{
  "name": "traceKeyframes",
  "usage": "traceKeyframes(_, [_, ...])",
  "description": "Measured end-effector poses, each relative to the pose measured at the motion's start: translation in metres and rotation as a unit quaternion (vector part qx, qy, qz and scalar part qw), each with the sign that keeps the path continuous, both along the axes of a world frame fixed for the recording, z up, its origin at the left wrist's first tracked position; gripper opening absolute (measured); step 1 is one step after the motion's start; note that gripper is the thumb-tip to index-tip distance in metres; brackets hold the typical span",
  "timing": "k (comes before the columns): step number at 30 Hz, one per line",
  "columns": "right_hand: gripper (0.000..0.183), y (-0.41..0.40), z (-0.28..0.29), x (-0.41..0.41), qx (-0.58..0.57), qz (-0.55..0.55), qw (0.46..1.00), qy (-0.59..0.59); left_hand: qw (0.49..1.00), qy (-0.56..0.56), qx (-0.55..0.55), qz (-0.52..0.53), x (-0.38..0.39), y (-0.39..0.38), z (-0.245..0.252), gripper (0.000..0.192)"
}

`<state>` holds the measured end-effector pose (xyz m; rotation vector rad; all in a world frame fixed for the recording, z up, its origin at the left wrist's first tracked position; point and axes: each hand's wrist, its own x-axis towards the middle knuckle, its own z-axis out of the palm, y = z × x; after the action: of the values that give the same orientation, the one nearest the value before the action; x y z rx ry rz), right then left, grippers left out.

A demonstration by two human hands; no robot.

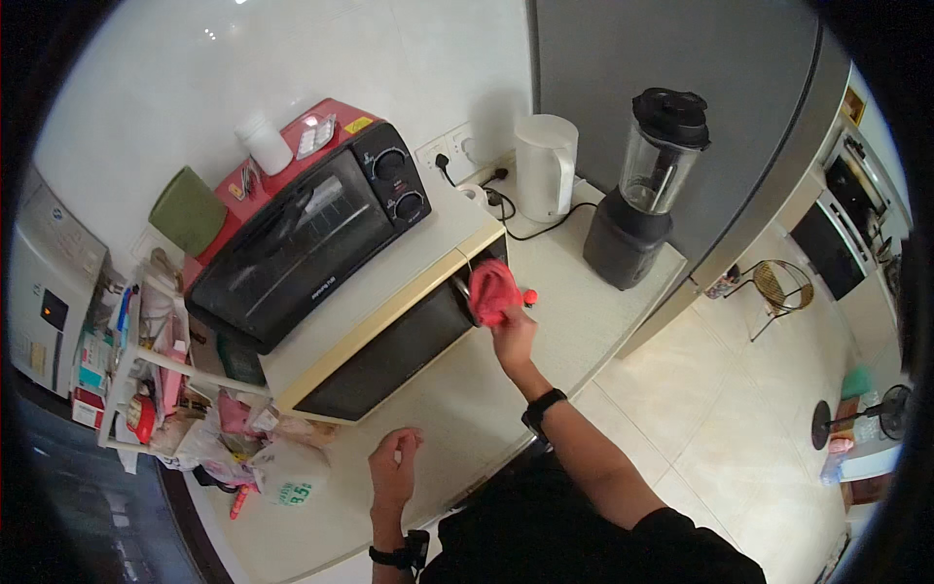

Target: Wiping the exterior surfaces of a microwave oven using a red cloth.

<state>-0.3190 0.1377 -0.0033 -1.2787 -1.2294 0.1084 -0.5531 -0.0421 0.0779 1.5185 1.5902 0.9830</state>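
Observation:
My right hand grips a bunched red cloth. The cloth lies over the right end of a microwave oven's front, by its metal door handle, and hides much of the control panel. Below it, the microwave's dark door looks closed. My left hand hovers over or rests on the pale countertop, in front of the microwave; which of the two I cannot tell. Its fingers are loosely curled with nothing visible in them. A black toaster oven with a red top stands on the microwave.
A white kettle and a blender stand at the right, with black cords behind. A pill bottle and a green container are beside the toaster oven's dials and top. Plastic bags and a white rack crowd the left.

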Motion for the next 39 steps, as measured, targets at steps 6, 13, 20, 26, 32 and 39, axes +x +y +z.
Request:
traceKeyframes(6, [0.018,0.008,-0.024,0.027,-0.209,-0.02,0.972,0.108,0.997,0.071,-0.017,0.025,0.01,0.003,0.011,0.017])
traceKeyframes(13, [0.021,0.029,0.133,0.053,-0.07,0.058,0.988,0.124,0.994,0.087,-0.042,0.045,0.053,0.029,0.022,0.022])
traceKeyframes(20, [0.047,0.018,0.03,0.063,-0.011,0.148,0.989,0.007,0.995,0.085,-0.058,0.01,0.106,0.049,0.01,0.019])
traceKeyframes(26, [0.038,0.014,-0.017,0.089,-0.19,0.224,0.942,0.163,0.993,0.094,-0.065,0.035,0.14,0.067,0.017,0.02])
traceKeyframes(32, [0.025,0.07,0.086,0.132,-0.086,0.19,0.938,0.276,0.989,0.107,-0.04,0.093,0.158,0.063,0.025,0.015])
traceKeyframes(39, [0.029,0.073,0.01,0.115,-0.24,0.242,0.934,0.111,0.959,0.219,0.093,0.154,0.171,0.077,0.036,0.017])
